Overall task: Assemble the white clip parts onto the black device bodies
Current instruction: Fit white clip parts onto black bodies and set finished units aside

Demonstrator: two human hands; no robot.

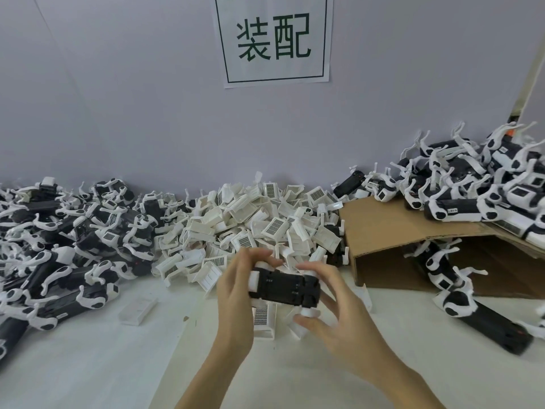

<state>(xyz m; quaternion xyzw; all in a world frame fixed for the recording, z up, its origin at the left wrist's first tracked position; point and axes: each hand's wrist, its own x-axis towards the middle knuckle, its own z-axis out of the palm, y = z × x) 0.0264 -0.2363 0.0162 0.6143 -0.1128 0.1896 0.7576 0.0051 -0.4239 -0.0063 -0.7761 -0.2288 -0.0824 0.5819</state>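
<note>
White paper sign taped on the pale lilac wall: dark green characters "装配" inside a thin green rectangular border. Small labels on black device bodies unreadable.

We see both forearms run off the bottom edge. The left hand covers the left end of the oblong black plastic device body, and the right hand hides its lower right corner. The heap of black-and-white assembled units is cut by the left edge; the brown cardboard box hides units beneath its flap.
</note>
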